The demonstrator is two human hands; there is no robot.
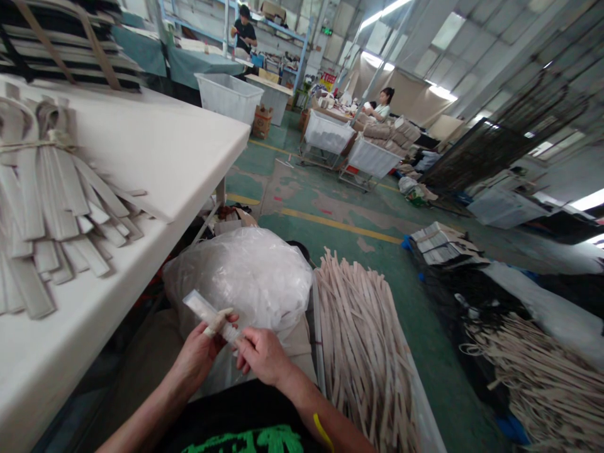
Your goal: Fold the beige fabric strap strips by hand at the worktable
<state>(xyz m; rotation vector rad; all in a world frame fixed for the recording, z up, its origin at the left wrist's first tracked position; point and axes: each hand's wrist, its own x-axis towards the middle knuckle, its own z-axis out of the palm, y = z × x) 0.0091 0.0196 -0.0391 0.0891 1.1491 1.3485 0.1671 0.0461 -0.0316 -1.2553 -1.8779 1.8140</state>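
My left hand (201, 352) is closed around a short, flat, whitish strip (201, 306) with a translucent look, held slantwise over my lap. Pale coverings wrap the thumb and a finger of that hand. My right hand (265, 354) pinches the lower end of the same strip, its fingers curled. What exactly the strip is made of I cannot make out. Right beyond both hands bulges a large clear plastic bag (255, 270) full of white material. Beige fabric lies beneath the bag.
On the left, a white-topped table (189, 138) bears tied bundles of grey-beige straps (61, 189). A long bin of beige strips (358, 340) stands at my right. More strips (542, 371) lie farther right. Two people work at distant tables, near white carts (328, 133).
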